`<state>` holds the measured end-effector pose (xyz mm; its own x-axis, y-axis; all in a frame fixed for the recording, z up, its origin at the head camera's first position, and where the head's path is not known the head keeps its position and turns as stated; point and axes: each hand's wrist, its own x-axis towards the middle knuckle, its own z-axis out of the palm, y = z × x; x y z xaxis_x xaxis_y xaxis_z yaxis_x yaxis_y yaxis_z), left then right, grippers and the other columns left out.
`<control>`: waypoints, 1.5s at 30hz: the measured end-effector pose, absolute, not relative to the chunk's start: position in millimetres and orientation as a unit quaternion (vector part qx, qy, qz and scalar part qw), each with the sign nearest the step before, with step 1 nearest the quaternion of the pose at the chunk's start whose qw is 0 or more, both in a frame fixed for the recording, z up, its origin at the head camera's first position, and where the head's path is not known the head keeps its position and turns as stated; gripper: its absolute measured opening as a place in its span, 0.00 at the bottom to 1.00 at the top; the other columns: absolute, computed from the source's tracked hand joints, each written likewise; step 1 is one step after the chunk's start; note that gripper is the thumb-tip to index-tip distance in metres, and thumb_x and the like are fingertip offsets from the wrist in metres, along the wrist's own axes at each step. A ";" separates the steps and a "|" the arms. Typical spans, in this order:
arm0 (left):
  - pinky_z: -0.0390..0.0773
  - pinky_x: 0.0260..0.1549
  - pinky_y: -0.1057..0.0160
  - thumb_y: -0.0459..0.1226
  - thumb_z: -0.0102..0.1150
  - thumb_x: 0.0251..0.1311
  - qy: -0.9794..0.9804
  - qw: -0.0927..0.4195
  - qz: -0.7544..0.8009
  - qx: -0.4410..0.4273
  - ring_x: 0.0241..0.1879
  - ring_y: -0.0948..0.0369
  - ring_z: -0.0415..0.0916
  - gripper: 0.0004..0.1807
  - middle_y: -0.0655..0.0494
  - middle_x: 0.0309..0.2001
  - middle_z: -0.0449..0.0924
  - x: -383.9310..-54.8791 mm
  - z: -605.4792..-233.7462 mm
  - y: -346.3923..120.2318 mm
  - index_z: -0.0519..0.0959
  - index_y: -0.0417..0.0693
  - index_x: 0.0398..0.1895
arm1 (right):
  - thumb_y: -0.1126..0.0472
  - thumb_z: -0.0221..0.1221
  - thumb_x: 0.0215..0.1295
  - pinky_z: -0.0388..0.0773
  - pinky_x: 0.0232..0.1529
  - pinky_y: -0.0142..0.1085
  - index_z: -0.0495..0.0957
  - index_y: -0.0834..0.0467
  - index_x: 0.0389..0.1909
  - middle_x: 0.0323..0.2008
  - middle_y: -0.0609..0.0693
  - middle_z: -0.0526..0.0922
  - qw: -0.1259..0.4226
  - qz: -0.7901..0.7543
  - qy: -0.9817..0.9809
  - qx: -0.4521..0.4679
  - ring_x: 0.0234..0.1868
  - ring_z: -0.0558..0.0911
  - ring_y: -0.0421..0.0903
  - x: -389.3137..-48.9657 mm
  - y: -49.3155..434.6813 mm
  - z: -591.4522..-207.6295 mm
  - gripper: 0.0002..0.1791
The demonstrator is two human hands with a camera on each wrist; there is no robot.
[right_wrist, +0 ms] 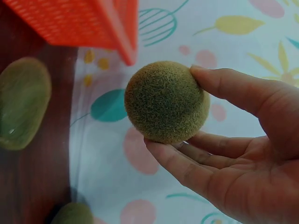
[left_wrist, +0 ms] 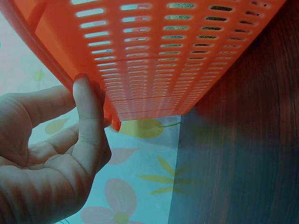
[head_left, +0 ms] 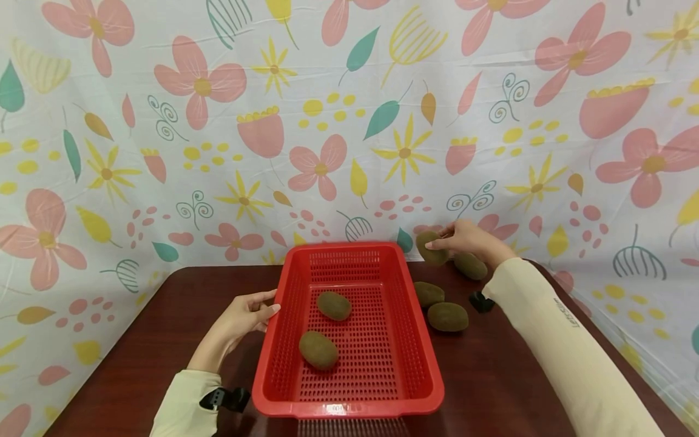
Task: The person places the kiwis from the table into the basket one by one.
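Observation:
A red plastic basket (head_left: pixel 349 409) with slotted walls stands on the dark table, holding one kiwi (head_left: pixel 334 306) near its middle and another kiwi (head_left: pixel 319 350) closer to the front. My left hand (head_left: pixel 244 318) pinches the basket's left rim between thumb and fingers; the left wrist view shows the thumb over the rim (left_wrist: pixel 51 65). Beyond the basket's far right corner, my right hand (head_left: pixel 464 240) holds a brown fuzzy kiwi (right_wrist: pixel 167 101) above the table, thumb on one side and fingertips on the other.
Right of the basket lie a kiwi (head_left: pixel 428 294) against its wall, a second kiwi (head_left: pixel 448 317) just in front, and a third kiwi (head_left: pixel 471 266) at the back under my right hand. A flower-patterned cloth (head_left: pixel 322 200) hangs behind the wooden table (head_left: pixel 508 376).

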<state>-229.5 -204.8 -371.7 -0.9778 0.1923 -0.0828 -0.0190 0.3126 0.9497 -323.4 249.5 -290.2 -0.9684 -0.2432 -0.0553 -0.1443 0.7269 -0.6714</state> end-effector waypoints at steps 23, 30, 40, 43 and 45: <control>0.83 0.37 0.52 0.35 0.56 0.67 0.799 0.093 0.591 0.054 0.30 0.54 0.82 0.29 0.45 0.33 0.78 -231.7 -373.4 -206.0 0.64 0.37 0.69 | 0.53 0.65 0.62 0.79 0.50 0.44 0.74 0.68 0.58 0.47 0.61 0.82 0.082 -0.382 0.905 -0.167 0.46 0.82 0.53 -336.9 157.0 -263.9 0.29; 0.83 0.36 0.53 0.36 0.57 0.66 0.797 0.097 0.593 0.051 0.29 0.54 0.81 0.29 0.46 0.31 0.76 -230.9 -374.0 -205.8 0.64 0.37 0.69 | 0.52 0.66 0.60 0.76 0.45 0.40 0.77 0.69 0.54 0.46 0.60 0.81 0.069 -0.365 0.912 -0.174 0.44 0.78 0.50 -340.7 133.3 -273.8 0.28; 0.83 0.36 0.53 0.36 0.56 0.67 0.799 0.091 0.591 0.062 0.30 0.54 0.82 0.29 0.45 0.33 0.77 -230.6 -373.5 -207.0 0.63 0.35 0.69 | 0.56 0.66 0.60 0.77 0.51 0.44 0.74 0.71 0.58 0.52 0.63 0.80 0.087 -0.380 0.906 -0.164 0.51 0.78 0.55 -345.7 106.6 -298.5 0.30; 0.83 0.35 0.54 0.36 0.56 0.67 0.799 0.090 0.590 0.068 0.30 0.55 0.81 0.30 0.46 0.32 0.77 -230.9 -374.0 -207.2 0.63 0.34 0.69 | 0.58 0.66 0.59 0.77 0.51 0.45 0.73 0.72 0.58 0.53 0.64 0.78 0.082 -0.381 0.906 -0.164 0.53 0.78 0.56 -346.0 99.9 -307.3 0.30; 0.83 0.35 0.54 0.36 0.57 0.67 0.799 0.089 0.591 0.065 0.30 0.55 0.81 0.30 0.46 0.31 0.77 -231.2 -374.8 -206.5 0.63 0.35 0.69 | 0.58 0.67 0.58 0.76 0.53 0.45 0.73 0.72 0.57 0.55 0.65 0.77 0.077 -0.371 0.911 -0.162 0.56 0.76 0.57 -346.7 96.0 -312.3 0.30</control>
